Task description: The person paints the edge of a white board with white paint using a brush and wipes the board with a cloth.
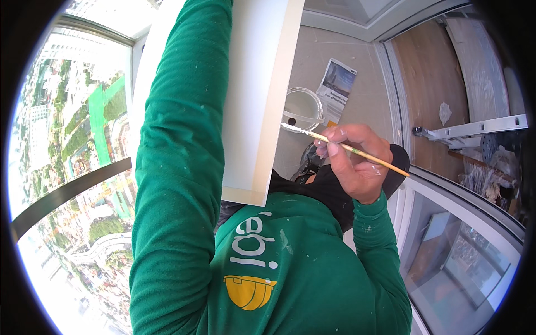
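Observation:
My right hand (357,159) pinches a thin paintbrush (365,153) by its yellow wooden handle, fingers closed around it. White paint coats the brush tip, which points left toward the taped edge of a white panel (251,72). Beige masking tape (273,111) runs along that panel's right side and lower end. Spots of white paint mark my fingers. My left arm (184,111), in a green sleeve, stretches up past the top of the picture alongside the panel, and its hand is out of sight. Below the brush tip, a clear round bucket (318,103) stands on the floor.
A printed leaflet (338,84) lies on the tiled floor (312,44) beside the bucket. At right are a sliding-door frame (393,95), a metal ladder (474,127) and wooden boards (430,72). Windows at left, split by a dark rail (72,195), look down from high up.

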The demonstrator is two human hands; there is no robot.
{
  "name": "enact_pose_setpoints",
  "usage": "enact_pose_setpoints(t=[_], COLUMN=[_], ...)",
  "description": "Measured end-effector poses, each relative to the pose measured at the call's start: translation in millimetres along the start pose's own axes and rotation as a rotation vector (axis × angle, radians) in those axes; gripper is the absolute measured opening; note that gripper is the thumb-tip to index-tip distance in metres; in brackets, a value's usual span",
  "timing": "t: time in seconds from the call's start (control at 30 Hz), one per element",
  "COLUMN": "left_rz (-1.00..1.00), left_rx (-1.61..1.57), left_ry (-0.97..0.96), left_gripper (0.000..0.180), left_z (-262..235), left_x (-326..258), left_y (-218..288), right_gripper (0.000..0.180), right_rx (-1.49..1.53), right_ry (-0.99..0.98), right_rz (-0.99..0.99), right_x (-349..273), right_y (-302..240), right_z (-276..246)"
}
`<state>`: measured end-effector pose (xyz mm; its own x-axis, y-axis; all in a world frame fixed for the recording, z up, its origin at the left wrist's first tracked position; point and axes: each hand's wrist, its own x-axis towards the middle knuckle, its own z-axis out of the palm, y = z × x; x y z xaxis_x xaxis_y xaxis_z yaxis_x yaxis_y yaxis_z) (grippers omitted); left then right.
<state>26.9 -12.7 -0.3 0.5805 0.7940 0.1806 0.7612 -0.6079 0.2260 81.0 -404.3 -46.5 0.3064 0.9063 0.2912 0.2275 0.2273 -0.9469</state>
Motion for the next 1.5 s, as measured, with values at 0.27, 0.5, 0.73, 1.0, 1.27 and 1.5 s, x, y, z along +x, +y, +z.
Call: enact_pose_setpoints(t=[0.27, 0.5, 0.73, 1.0, 1.27, 1.5], left_rz=[-0.017, -0.04, -0.04, -0.045, -0.045, -0.031], left_rx=[-0.006, -0.022, -0.022, -0.034, -0.048, -0.032], left_ry=[-0.01, -0.012, -0.023, -0.035, -0.024, -0.016], left_gripper=[0.046, 0.045, 0.045, 0.044, 0.044, 0.044], left_z=[-2.7, -5.2, -6.1, -7.4, -6.2, -5.3], left_x=[-1.6, -4.9, -5.4, -6.4, -6.3, -5.0], left_y=[3.2, 6.9, 8.0, 9.6, 8.5, 9.8], right_gripper=[0.014, 0.013, 0.012, 0.012, 0.011, 0.012], right_rx=[-0.069, -0.083, -0.027, -0.079, -0.067, -0.058], right_ry=[-0.017, -0.024, -0.131, -0.047, -0.124, 0.016], right_rz=[-0.017, -0.018, -0.018, -0.014, -0.011, -0.018], right_x=[3.2, 5.3, -0.5, 5.3, 0.4, 10.7], right_y=[-0.9, 0.0, -2.3, 2.9, -0.2, 7.6], right_z=[-0.3, 1.2, -2.3, 2.1, 1.0, 3.4])
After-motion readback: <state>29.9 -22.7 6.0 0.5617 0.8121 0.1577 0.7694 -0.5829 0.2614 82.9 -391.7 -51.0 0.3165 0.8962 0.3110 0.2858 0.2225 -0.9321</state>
